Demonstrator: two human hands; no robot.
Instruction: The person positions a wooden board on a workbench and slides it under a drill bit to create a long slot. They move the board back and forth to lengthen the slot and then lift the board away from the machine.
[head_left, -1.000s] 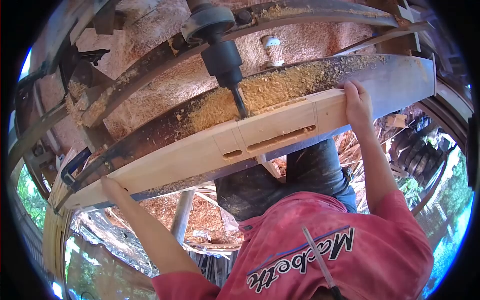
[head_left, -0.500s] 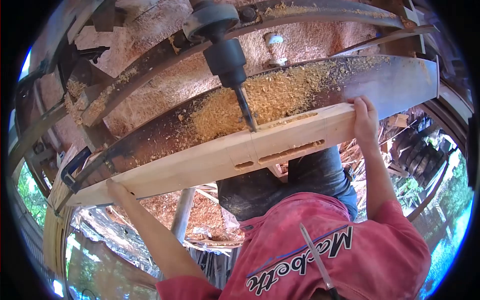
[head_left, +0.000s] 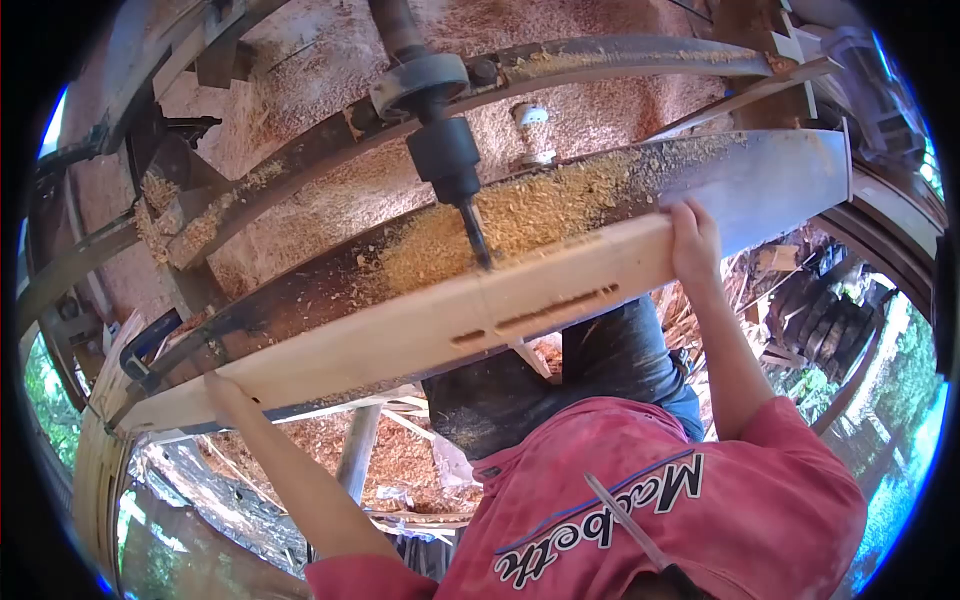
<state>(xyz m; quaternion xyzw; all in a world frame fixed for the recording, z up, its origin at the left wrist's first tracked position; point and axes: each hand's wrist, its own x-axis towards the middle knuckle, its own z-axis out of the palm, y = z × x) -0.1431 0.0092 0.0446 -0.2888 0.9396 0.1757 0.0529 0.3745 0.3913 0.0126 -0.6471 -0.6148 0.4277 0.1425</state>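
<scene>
A long pale wooden beam (head_left: 400, 330) with slots cut in its near face lies across a dark metal work table (head_left: 800, 165). My left hand (head_left: 228, 397) grips the beam near its left end. Toward the other end, my right hand (head_left: 695, 240) is wrapped over the top edge, fingers on the far side. Between my hands, a drill bit (head_left: 474, 232) in a dark chuck (head_left: 445, 158) points down, its tip right at the beam's upper edge. Yellow wood shavings (head_left: 540, 215) are heaped behind the beam.
A curved metal bar (head_left: 620, 55) dusted with shavings runs behind the table. A dark clamp (head_left: 145, 350) sits at the table's left end. Scrap wood (head_left: 780, 258) lies below on the right. Sawdust (head_left: 400, 460) covers the ground under the table.
The view has shifted a little. The beam has tipped, so its top slot no longer shows clearly and more of its near face does. Both hands keep their hold.
</scene>
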